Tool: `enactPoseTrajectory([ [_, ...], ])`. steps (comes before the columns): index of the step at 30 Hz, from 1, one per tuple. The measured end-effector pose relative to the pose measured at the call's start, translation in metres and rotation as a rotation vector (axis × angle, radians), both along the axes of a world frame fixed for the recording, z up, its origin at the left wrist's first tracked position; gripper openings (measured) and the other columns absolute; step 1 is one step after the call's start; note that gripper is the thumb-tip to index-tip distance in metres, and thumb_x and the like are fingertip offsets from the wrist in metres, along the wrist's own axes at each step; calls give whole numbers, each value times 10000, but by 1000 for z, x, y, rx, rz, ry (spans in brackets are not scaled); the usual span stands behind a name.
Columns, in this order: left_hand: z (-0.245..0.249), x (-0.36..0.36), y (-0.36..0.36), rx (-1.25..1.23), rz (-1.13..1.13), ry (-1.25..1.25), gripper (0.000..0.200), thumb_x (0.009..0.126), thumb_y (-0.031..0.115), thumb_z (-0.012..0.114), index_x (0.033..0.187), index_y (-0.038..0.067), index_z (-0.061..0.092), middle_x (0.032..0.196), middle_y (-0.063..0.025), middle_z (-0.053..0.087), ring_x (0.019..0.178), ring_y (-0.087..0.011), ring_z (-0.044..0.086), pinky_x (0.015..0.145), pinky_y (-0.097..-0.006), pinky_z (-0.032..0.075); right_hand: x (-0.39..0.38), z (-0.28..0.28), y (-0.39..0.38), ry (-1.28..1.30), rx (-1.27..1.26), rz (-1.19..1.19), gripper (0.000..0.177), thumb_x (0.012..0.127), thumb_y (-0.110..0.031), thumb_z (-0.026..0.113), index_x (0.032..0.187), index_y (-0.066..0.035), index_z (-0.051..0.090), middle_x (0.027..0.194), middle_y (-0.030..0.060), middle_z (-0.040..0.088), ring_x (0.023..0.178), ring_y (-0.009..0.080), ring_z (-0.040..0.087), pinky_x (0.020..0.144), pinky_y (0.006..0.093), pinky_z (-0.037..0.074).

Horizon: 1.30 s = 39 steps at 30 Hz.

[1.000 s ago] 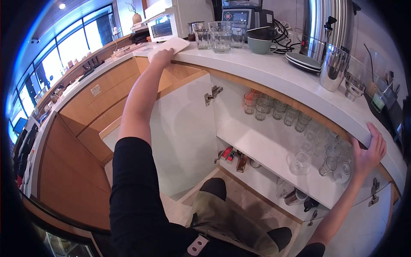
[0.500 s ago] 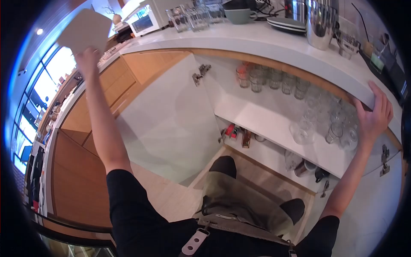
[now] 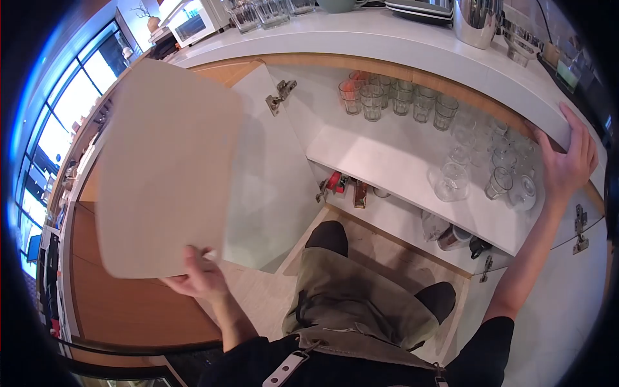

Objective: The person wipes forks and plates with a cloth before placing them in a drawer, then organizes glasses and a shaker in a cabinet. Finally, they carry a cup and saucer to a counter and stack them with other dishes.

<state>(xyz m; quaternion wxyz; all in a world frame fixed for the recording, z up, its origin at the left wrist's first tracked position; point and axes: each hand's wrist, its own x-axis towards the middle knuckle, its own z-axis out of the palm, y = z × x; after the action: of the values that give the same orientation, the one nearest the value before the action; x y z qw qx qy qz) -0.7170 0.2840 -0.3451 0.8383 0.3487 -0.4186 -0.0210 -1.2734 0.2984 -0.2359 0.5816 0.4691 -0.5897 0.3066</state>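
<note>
My left hand [image 3: 205, 278] is closed on the lower corner of a flat beige board [image 3: 167, 171] with rounded corners, thumb on the face turned to me. The board stands nearly upright in front of an open white cabinet door [image 3: 274, 187], partly hiding it. At the far right, my right hand [image 3: 570, 158] grips the rounded edge of the white countertop [image 3: 335, 46], fingers over the top and thumb at its underside. Below the counter, the open cabinet's upper shelf [image 3: 380, 158] carries several tumblers [image 3: 402, 100] on the left and stemmed glasses [image 3: 453, 184] nearer my right hand.
On the counter stand glasses [image 3: 271, 13], stacked plates [image 3: 419, 9], a metal container [image 3: 477, 22] and a white appliance [image 3: 193, 22]. The lower shelf holds a red packet [image 3: 336, 182] and a mug [image 3: 454, 238]. Another open door [image 3: 541, 303] is at the right.
My left hand has brought the board down from high at the far left, closer to me, so it now looks much larger. My right hand stays on the counter edge.
</note>
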Motion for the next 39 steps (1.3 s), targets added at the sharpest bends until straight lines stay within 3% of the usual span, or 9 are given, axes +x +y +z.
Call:
enactPoseTrajectory([
  [5, -76, -25, -11, 373, -198, -215, 281, 966, 72, 620, 1214, 2, 510, 987, -111, 632, 769, -143, 634, 610, -289, 580, 6, 2, 0, 2, 4, 5, 580, 659, -320, 884, 1197, -232, 688, 1114, -55, 689, 1071, 189, 611, 986, 349, 409],
  [10, -139, -57, -61, 462, -338, -347, 231, 988, 69, 604, 1192, -11, 531, 938, -96, 651, 755, -123, 638, 642, -270, 554, 10, 3, -1, 13, -4, 5, 599, 639, -326, 894, 1192, -223, 687, 1111, -37, 688, 1065, 197, 610, 984, 346, 400],
  [17, -144, -110, -163, 412, -282, -504, 227, 1008, 59, 558, 1210, -28, 501, 801, -121, 673, 670, -121, 619, 618, -277, 494, 19, 5, -2, 9, -5, 11, 605, 627, -295, 897, 1187, -204, 684, 1118, -28, 690, 1059, 203, 612, 999, 342, 384],
  [23, -154, -145, -255, 500, -173, -598, 322, 1008, 68, 515, 1316, 8, 440, 749, -237, 644, 619, -342, 656, 561, -410, 470, 13, 3, -6, 65, -42, -1, 612, 615, -323, 901, 1174, -201, 683, 1119, -38, 697, 1066, 203, 617, 1008, 337, 381],
  [26, -155, -168, -288, 493, -192, -503, 348, 992, 56, 509, 1332, 27, 438, 729, -259, 629, 668, -441, 637, 576, -479, 456, 12, 3, -6, 87, -44, -10, 604, 624, -358, 902, 1165, -201, 685, 1114, -41, 701, 1055, 205, 623, 1007, 334, 381],
  [29, -154, -191, -322, 515, -120, -536, 383, 974, 42, 517, 1348, 49, 436, 787, -261, 653, 736, -474, 644, 639, -527, 467, 11, 4, -7, 110, -44, -16, 592, 637, -388, 901, 1156, -196, 689, 1105, -41, 705, 1043, 203, 629, 998, 328, 383],
  [32, -158, -207, -360, 599, -155, -495, 505, 946, 19, 532, 1423, 83, 380, 1024, -220, 692, 950, -466, 648, 821, -544, 485, 12, 4, -7, 118, -48, -37, 595, 636, -409, 903, 1148, -192, 692, 1099, -37, 707, 1034, 200, 634, 988, 324, 384],
  [35, -164, -213, -407, 548, -114, -410, 548, 933, 24, 542, 1445, 101, 365, 1162, -212, 660, 1058, -458, 614, 896, -519, 475, 11, 4, -8, 127, -44, -34, 600, 630, -410, 906, 1146, -192, 693, 1099, -36, 707, 1032, 196, 633, 981, 325, 386],
  [39, -166, -218, -414, 544, -222, -314, 601, 925, 39, 536, 1471, -24, 293, 1403, -282, 469, 1271, -444, 479, 1054, -485, 392, 8, 4, -8, 154, -38, -53, 604, 632, -412, 907, 1148, -182, 693, 1101, -41, 706, 1025, 189, 632, 976, 324, 386],
])
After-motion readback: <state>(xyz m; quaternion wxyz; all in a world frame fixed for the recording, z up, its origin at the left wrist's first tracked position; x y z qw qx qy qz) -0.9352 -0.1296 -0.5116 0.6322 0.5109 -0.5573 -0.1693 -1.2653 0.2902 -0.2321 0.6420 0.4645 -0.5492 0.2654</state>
